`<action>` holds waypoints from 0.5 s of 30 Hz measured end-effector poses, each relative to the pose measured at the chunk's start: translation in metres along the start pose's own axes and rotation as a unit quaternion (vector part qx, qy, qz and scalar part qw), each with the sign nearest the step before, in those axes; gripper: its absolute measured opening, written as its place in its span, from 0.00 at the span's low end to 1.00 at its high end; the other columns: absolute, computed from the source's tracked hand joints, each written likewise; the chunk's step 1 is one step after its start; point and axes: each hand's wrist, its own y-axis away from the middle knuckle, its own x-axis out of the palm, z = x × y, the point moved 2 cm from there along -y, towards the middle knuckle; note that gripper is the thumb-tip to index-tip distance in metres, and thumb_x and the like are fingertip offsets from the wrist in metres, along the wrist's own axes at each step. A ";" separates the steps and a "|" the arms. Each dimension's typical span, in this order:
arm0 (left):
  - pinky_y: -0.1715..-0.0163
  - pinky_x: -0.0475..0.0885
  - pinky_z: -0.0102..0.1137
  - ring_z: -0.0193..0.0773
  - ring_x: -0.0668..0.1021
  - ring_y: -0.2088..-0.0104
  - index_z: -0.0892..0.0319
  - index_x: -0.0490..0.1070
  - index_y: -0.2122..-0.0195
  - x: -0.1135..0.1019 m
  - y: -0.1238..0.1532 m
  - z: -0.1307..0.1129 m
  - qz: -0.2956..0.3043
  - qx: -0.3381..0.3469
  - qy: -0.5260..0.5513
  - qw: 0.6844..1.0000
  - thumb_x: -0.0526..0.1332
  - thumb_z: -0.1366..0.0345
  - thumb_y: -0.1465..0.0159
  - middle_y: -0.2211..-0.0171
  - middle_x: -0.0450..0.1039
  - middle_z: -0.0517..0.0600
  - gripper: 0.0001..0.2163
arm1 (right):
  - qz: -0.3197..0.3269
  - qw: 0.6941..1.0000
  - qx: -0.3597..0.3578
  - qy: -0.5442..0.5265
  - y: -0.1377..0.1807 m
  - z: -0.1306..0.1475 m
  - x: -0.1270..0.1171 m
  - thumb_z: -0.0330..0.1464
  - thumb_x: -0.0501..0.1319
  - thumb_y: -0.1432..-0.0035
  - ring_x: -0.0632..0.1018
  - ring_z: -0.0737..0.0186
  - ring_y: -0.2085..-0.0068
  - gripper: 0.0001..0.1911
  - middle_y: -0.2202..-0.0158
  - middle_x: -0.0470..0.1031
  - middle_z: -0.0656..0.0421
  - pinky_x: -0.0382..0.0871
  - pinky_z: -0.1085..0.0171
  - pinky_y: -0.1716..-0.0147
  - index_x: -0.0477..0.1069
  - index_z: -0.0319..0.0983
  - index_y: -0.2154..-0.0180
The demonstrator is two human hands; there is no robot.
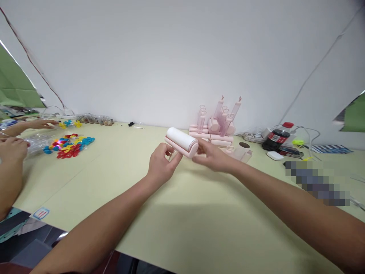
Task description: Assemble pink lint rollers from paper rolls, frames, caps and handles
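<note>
Foreground: two bare forearms reach over a pale yellow table (pixel 176 224). The left hand (pixel 162 164), fingers curled, pinches the near edge of a lint roller (pixel 182 141) between thumb and fingertips. The right hand (pixel 212 154) closes on the roller's right end, fingers pressed together. The roller, a white roll in a pink frame, is held just above the table between both hands.

Middle ground: a heap of pink roller parts (pixel 216 127) lies just behind the right hand, with clear plastic covers (pixel 242 153) beside it; whether they hold anything cannot be told. To the right, a red-capped bottle (pixel 278 137) holds dark liquid. To the left lie loose coloured plastic pieces (pixel 68 145), near a co-worker's hand (pixel 11 150).

Background: small clear bags (pixel 94 120) with brownish contents line the wall.
</note>
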 end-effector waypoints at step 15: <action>0.65 0.69 0.34 0.40 0.74 0.64 0.58 0.68 0.61 0.030 0.037 -0.032 0.162 0.129 -0.006 0.978 0.58 0.56 0.36 0.64 0.72 0.51 0.11 | -0.087 0.958 0.152 -0.228 0.082 0.004 -0.011 0.42 0.57 0.38 0.72 0.67 0.76 0.13 0.75 0.72 0.60 0.68 0.67 0.75 0.65 0.38 0.64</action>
